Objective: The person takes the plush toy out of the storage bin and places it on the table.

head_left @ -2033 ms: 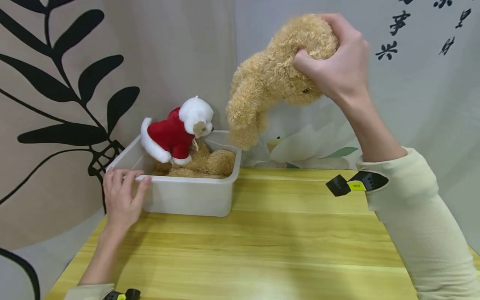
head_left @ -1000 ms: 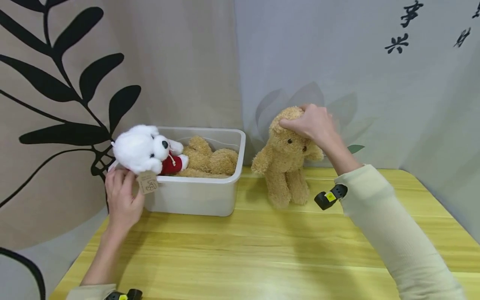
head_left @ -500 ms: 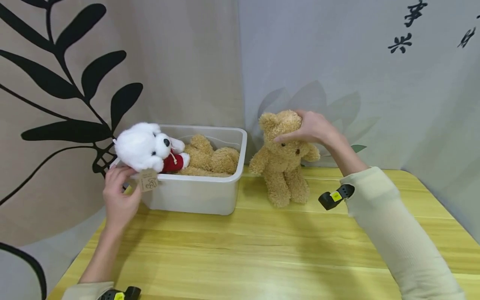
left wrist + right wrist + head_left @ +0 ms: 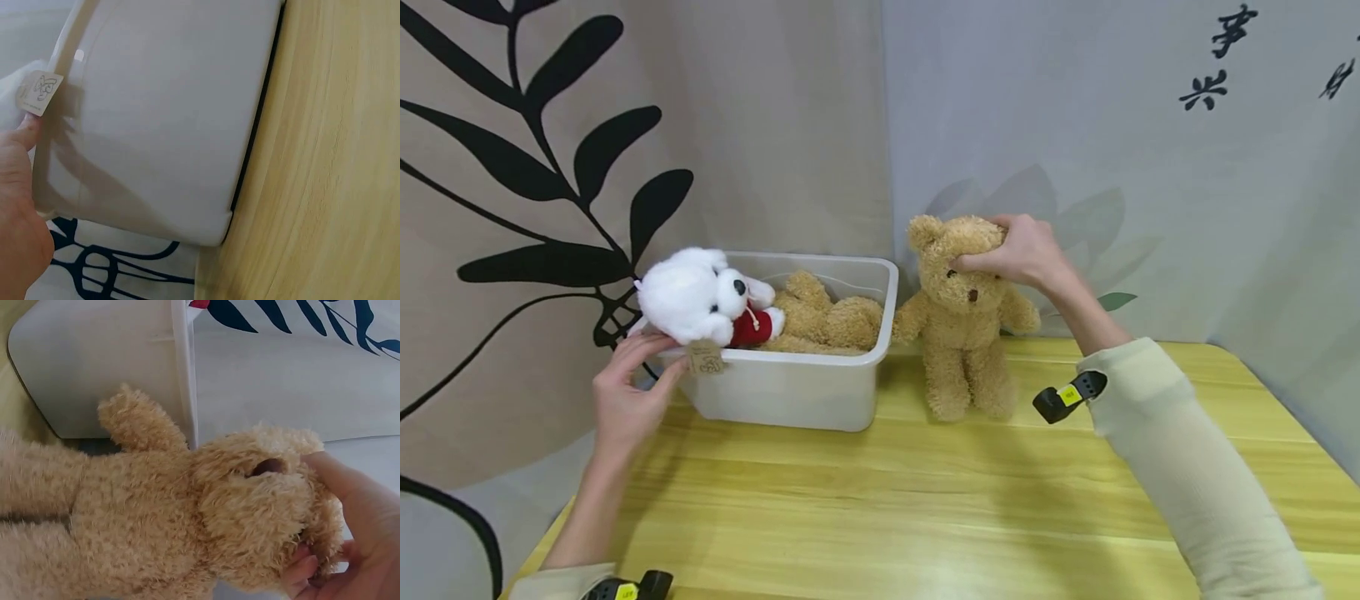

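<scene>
On the left, the left hand [image 4: 627, 404] is sitting a bit farther out than half a second ago. It is gripping the box [image 4: 786, 387] at its near corner, the thumb pressing in front and the other fingers going over the rim; I am not seeing their tips. On the right, the bear [image 4: 964, 327] is now showing its face straight to the front. It is standing up on the counter [image 4: 850, 500], just beside the box, so I am guessing it is getting set straight, not carried. The right hand [image 4: 1033, 252] is pinching its head, the thumb lying across the front by an eye and the other fingers bending behind.

Going across again, I am seeing more that is different. The white toy [image 4: 673, 300] is no longer leaning over the box, as it was two seconds ago; it is lying down, its head resting on the left edge and its tag [image 4: 706, 357] hanging in front. Beside it, the brown toy [image 4: 827, 321] is still lying in the box. The bear is no longer hanging in the air.
</scene>
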Demonstrator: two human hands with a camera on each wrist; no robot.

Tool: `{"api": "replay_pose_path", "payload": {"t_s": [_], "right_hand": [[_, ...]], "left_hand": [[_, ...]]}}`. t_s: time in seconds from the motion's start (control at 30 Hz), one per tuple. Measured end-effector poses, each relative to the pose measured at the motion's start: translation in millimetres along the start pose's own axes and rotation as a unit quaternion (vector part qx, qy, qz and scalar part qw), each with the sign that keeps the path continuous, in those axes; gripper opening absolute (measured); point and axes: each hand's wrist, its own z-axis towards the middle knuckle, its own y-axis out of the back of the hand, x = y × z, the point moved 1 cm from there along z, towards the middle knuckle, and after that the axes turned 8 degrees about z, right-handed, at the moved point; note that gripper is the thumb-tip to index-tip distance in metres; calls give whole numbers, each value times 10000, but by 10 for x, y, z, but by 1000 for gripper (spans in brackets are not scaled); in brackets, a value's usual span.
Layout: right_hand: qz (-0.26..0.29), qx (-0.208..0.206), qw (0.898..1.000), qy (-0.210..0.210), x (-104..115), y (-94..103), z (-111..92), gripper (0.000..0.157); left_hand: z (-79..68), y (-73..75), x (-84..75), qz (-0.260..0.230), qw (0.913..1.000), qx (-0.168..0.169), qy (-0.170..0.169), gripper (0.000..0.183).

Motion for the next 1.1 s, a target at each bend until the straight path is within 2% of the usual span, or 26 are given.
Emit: {"api": "replay_pose_path", "payload": {"t_s": [0.07,0.17,0.23,0.4,0.47,0.83,0.97,1.1], "right_hand": [[52,-85,9999,-18,-31,-40,25,71],[55,-131,9998,-163,-120,-108,43,72],[14,-192,9994,-303,-197,-173,47,78],[-116,-162,9978,-625,-358,-337,44,103],[-169,-101,9975,-672,-388,-385,47,109],[-31,525,9955,-787,-425,-428,23,115],[23,409,9973,-611,-397,-393,-1,113],[-165,50,9996,-223,-321,-301,9,101]], "left_hand": [[5,10,-13,-9,10000,23,0,36],[19,12,-17,-27,10000,30,-71,38],[28,15,-16,-47,9999,50,-84,40],[33,25,25,-124,9998,164,-73,42],[33,31,31,-151,9997,194,-71,41],[0,72,32,-79,9992,332,202,33],[0,68,24,-33,9993,345,145,33],[15,67,22,4,9992,360,178,33]]}}
